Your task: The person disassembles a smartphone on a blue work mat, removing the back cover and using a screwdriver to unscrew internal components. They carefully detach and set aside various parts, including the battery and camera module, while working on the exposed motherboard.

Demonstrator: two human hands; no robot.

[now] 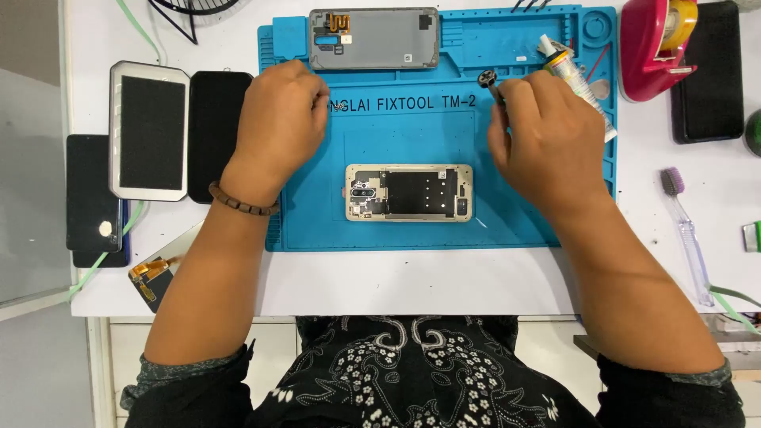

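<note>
Crosswise on the blue repair mat (539,214) lies one opened phone (409,192), long axis left-right, below and between both hands; one rear cover (373,38) sits beyond. The left hand (281,119) is curled, contents unseen; the right hand's (547,135) grip pinches one slim tool (489,81)

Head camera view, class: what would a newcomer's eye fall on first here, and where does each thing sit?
First comes the bright blue work mat in the middle of the white table, with an opened phone lying at its centre. Above it, the left hand rests curled on the mat, and the right hand pinches a small dark tool. A red tape dispenser stands at the far right corner.
</note>
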